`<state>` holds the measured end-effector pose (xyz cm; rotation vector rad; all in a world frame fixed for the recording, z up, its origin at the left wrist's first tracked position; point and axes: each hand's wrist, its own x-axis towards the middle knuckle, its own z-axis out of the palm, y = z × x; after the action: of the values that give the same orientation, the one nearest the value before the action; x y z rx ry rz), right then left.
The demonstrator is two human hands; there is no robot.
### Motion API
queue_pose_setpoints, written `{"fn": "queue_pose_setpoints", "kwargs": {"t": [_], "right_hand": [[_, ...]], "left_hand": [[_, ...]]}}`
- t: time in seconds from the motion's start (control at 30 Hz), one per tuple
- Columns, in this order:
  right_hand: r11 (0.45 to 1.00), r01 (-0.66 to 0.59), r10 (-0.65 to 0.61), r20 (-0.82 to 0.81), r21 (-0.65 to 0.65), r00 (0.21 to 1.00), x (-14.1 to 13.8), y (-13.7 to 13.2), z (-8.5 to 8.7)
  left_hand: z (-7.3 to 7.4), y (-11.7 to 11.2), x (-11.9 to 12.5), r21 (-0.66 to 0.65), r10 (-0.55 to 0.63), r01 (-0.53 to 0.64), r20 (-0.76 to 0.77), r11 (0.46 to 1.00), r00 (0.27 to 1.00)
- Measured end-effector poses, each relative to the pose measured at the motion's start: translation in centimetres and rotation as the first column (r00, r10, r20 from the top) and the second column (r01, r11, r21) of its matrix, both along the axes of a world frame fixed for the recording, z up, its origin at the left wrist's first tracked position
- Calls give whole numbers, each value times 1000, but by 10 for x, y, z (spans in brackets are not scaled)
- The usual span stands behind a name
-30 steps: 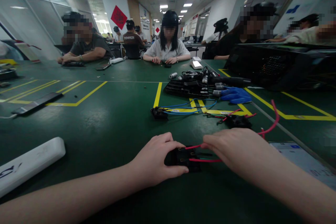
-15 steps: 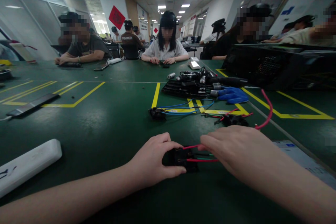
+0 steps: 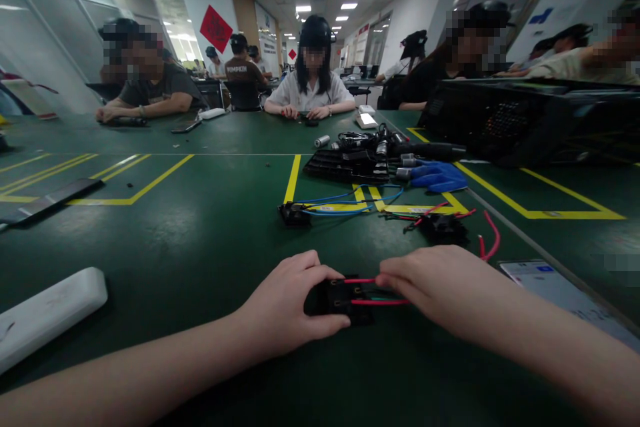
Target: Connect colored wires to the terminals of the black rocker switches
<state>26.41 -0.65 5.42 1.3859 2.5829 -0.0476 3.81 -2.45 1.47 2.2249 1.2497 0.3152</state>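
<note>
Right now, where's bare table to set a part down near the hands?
Free: green top between the left hand, the white bar and the blue-wired black part. Crowded: beyond the right hand, with the red-wired part, phone, blue glove and black parts pile.

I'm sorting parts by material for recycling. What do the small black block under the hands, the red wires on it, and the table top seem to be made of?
Black block: likely moulded plastic, matte, with small metal-looking terminals.
Red wires: flexible, glossy plastic-looking insulation; the core is hidden.
Table top: dark green mat, probably rubber or vinyl, with a soft sheen and yellow lines.
Left hand holds the block; right hand is at the wires.
</note>
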Motion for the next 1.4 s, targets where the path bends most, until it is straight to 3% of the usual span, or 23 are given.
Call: {"fn": "queue_pose_setpoints", "kwargs": {"t": [0.07, 0.2, 0.4, 0.53, 0.67, 0.77, 0.83, 0.97, 1.03, 1.2, 1.3, 1.4], "right_hand": [[995, 43, -44, -10, -89, 999, 0, 3, -2], [992, 48, -51, -26, -121, 998, -1, 6, -6], [999, -4, 2, -50, -41, 999, -1, 9, -1], [985, -85, 99, -89, 148, 991, -2, 2, 7], [861, -242, 339, -151, 448, 928, -3, -11, 9], [821, -258, 380, -150, 510, 913, -4, -15, 8], [859, -232, 326, -137, 457, 935, -5, -13, 8], [988, -50, 53, -18, 145, 998, -5, -1, 6], [999, -2, 2, 13, 36, 1000, -5, 5, 3], [996, 8, -11, -29, -84, 1000, -3, 11, -4], [995, 9, -13, -39, -96, 999, -2, 11, -6], [1000, -2, 1, -26, -26, 1000, -3, 10, -3]], "left_hand": [[-2, 0, -1, 10, 0, 0, 7, 1000, 1000], [-3, -1, -2, 18, -8, 8, 11, 1000, 1000], [0, 0, -1, -6, -5, 5, -6, 1000, 1000], [0, 0, 0, 6, -3, 3, -5, 1000, 1000], [-2, 0, 1, 12, 5, -5, -15, 1000, 1000], [-2, -1, 1, 23, 3, -2, -20, 1000, 1000], [-2, -1, 1, 16, 2, -1, -25, 1000, 1000], [1, 0, 2, 3, -1, 1, -31, 1000, 1000], [1, 0, 2, 9, -1, 1, -26, 1000, 1000], [1, 0, 0, 3, -4, 4, -20, 1000, 1000], [2, 0, 0, 4, -1, 2, -24, 1000, 1000], [2, 1, 0, 19, -3, 3, -24, 1000, 1000]]}}
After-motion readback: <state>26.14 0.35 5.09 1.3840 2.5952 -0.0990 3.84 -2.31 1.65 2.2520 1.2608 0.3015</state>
